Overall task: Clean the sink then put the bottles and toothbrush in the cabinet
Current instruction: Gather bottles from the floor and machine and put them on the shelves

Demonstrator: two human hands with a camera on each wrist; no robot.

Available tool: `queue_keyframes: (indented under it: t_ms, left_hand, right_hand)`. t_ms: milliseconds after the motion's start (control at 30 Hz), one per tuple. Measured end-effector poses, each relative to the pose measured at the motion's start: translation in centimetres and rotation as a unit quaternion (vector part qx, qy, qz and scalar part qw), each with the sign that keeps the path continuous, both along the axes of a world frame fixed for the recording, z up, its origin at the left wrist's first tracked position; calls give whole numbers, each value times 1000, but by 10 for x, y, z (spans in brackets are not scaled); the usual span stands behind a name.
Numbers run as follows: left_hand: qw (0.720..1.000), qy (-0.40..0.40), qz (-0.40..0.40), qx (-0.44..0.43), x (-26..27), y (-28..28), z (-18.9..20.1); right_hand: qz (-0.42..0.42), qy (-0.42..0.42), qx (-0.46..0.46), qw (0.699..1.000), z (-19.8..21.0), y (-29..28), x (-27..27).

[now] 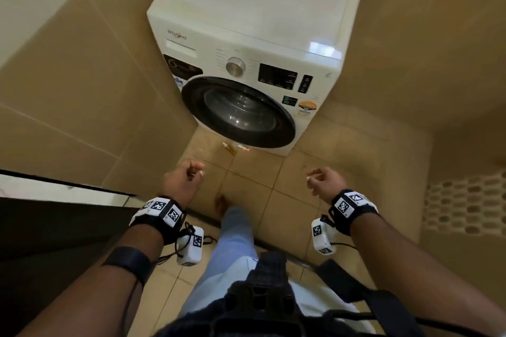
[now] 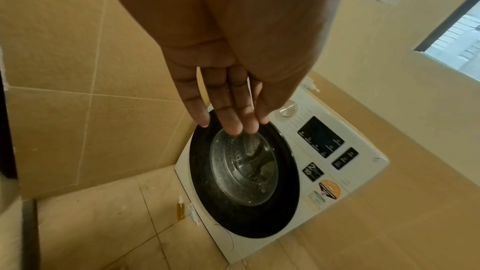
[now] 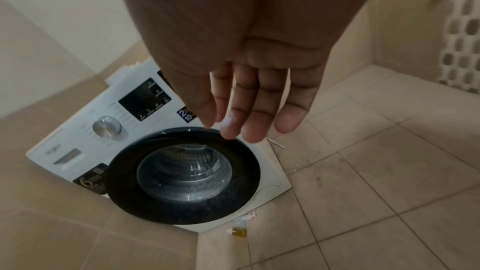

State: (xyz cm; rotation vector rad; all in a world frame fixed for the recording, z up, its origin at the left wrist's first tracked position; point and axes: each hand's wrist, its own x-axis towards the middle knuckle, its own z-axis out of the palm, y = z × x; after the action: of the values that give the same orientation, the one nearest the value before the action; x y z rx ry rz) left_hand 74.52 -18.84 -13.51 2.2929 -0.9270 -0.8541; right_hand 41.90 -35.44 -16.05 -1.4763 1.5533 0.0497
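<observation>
empty hands (image 1: 254, 180), small bottle (image 1: 230, 148) beyond

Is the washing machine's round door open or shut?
Shut. The dark-rimmed door sits flush against the front of the washing machine, and the drum shows only through its glass in both wrist views.

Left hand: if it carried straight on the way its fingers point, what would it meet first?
Probably the washer's round door. In the left wrist view the left hand is open and empty, fingertips aimed at the door's upper rim with a gap between. Depth is unclear; a steeper line would reach the floor first.
</observation>
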Motion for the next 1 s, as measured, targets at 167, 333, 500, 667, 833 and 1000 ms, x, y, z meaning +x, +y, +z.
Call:
queue_keyframes:
  t_ms: [167, 333, 500, 667, 833, 1000]
  left_hand:
    - [994, 91, 50, 24, 75, -52, -81]
    - [987, 104, 80, 90, 142, -94, -151]
    - [964, 177, 157, 118, 192, -126, -247]
    - [951, 186, 219, 110, 208, -134, -374]
    - [919, 243, 286, 119, 193, -125, -514]
    - [901, 273, 313, 128, 171, -122, -599]
  right_hand:
    - [54, 74, 62, 994, -57, -62, 77]
    - [93, 134, 117, 980, -135, -118, 163]
    - [204, 102, 151, 962, -249, -152, 273]
    - [303, 136, 165, 929, -410, -166, 342]
    - [409, 216, 108, 880, -566, -180, 365]
    - [382, 264, -23, 885, -673, -185, 395]
